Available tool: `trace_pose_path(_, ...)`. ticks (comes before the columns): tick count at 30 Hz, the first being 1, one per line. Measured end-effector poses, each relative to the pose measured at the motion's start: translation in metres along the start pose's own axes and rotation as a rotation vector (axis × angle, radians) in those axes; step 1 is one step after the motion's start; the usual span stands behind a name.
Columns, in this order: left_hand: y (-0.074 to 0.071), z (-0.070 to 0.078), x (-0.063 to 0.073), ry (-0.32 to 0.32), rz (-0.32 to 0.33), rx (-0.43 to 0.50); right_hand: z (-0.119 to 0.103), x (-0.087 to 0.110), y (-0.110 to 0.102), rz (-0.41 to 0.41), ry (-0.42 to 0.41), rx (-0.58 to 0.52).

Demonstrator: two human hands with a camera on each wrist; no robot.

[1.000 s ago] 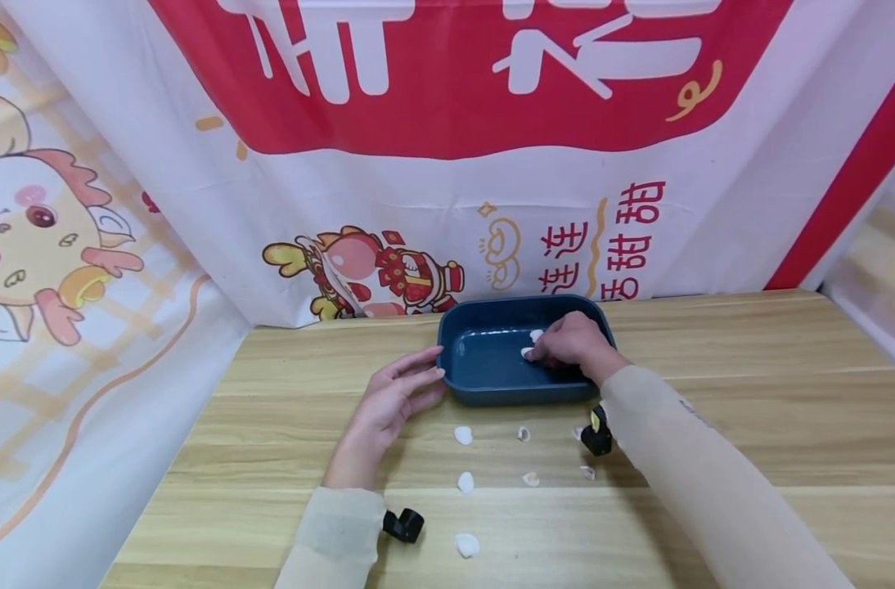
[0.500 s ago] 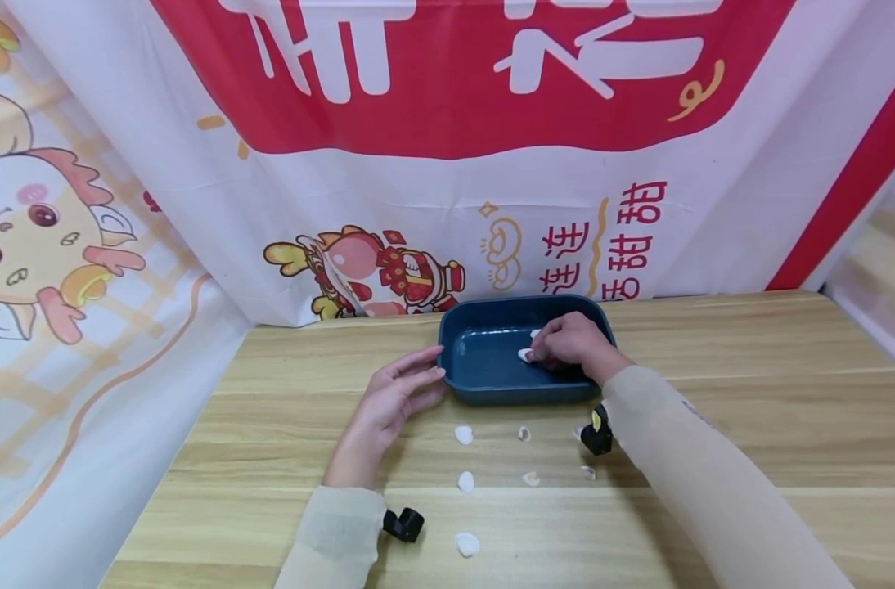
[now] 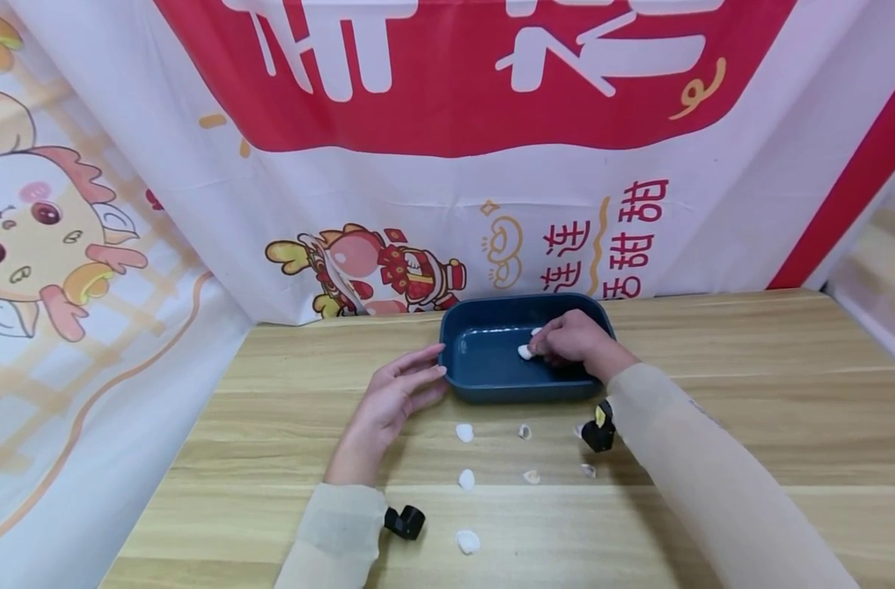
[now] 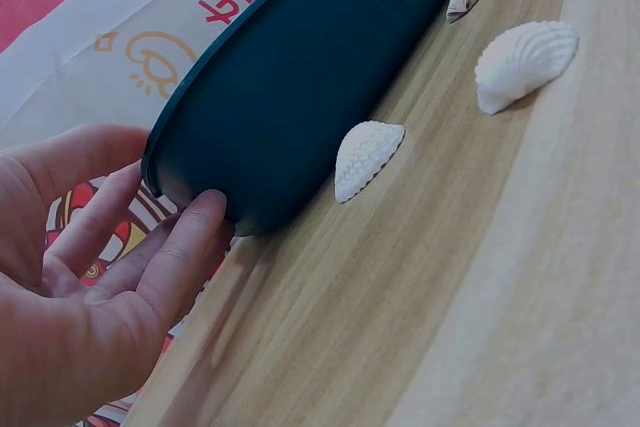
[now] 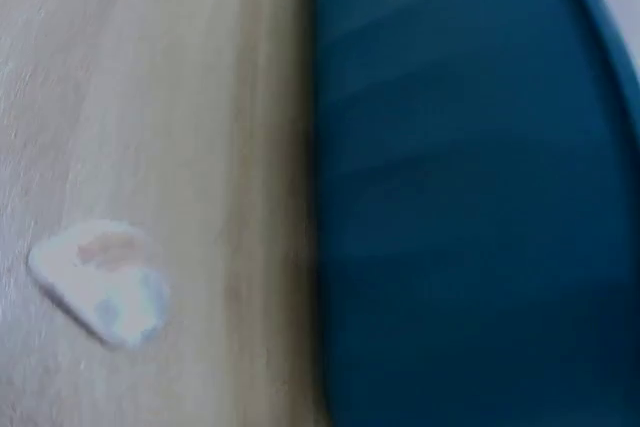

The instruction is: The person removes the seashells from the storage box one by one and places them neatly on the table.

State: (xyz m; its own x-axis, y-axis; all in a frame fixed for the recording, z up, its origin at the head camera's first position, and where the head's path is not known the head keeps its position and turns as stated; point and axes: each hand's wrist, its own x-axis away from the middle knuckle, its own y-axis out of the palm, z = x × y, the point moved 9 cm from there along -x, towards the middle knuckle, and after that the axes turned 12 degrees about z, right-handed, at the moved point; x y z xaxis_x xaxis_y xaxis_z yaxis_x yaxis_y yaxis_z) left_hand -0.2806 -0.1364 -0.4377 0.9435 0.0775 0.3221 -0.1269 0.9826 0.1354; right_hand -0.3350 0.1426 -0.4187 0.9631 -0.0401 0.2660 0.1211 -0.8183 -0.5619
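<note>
A dark blue rectangular bin [image 3: 484, 394] stands against the back cloth. Inside it, my right hand [image 3: 574, 342] pinches a white seashell [image 3: 524, 352] between thumb and fingers, low over the bin's floor. Another white shell [image 3: 536, 331] is partly hidden behind that hand. My left hand [image 3: 392, 397] touches the bin's left end with its fingertips, fingers extended; the left wrist view shows the fingers [image 4: 195, 232] against the outer wall. The right wrist view shows only the bin's outer side [image 5: 470, 197] and a shell on the table, with the right hand out of sight.
In front of the bin, white shells [image 3: 466, 479] form a left column on the wooden table [image 3: 271, 458]. Smaller brownish-white shells [image 3: 532, 476] lie to their right, one partly behind the right wrist camera [image 3: 599, 433]. A printed cloth [image 3: 418, 188] hangs behind.
The seashell in my right fingers has tilted slightly and shows more of its white face. My left hand stays at the bin's end.
</note>
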Motion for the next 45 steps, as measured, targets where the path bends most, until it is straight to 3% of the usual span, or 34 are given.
trace_pose_path(11,-0.005,-0.005,-0.001,-0.007,-0.006,-0.007,-0.014,0.014,-0.004,-0.014,-0.002,-0.142)
trace_pose_path(24,-0.007,-0.005,-0.001,-0.003,0.012,-0.008,-0.021,0.068,-0.014,-0.061,-0.056,-0.293)
trace_pose_path(34,-0.006,-0.005,-0.001,0.0,0.003,-0.018,0.001,0.112,-0.006,-0.117,-0.067,-0.376)
trace_pose_path(45,-0.001,-0.003,-0.002,-0.002,-0.003,-0.013,0.028,0.143,0.013,-0.199,-0.075,-0.418)
